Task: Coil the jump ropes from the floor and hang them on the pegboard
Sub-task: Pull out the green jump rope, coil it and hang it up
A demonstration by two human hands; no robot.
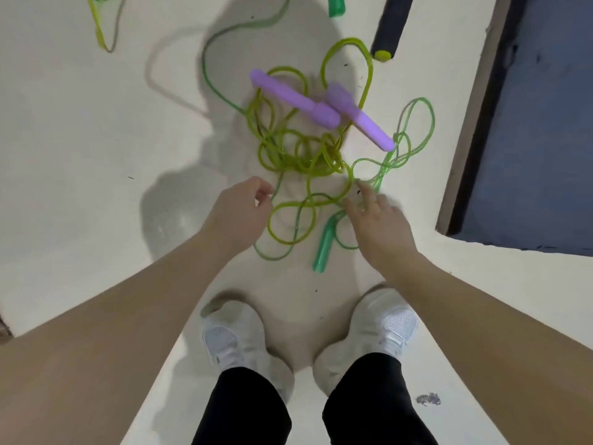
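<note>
A yellow-green jump rope (298, 155) lies in a tangled heap on the pale floor, its two purple handles (295, 97) (369, 123) resting on top. A darker green rope (404, 146) winds through the same heap, with one green handle (324, 248) lying near my feet. My left hand (240, 207) hovers at the heap's left edge, fingers curled loosely, holding nothing. My right hand (378, 220) reaches down at the right edge, fingers spread and touching the green loops; no grip on them shows.
A black handle with a yellow tip (390, 27) and another green handle (335, 6) lie at the top. More yellow rope (99, 33) lies at top left. A dark blue mat (539, 123) borders the right. My white shoes (237, 345) stand below.
</note>
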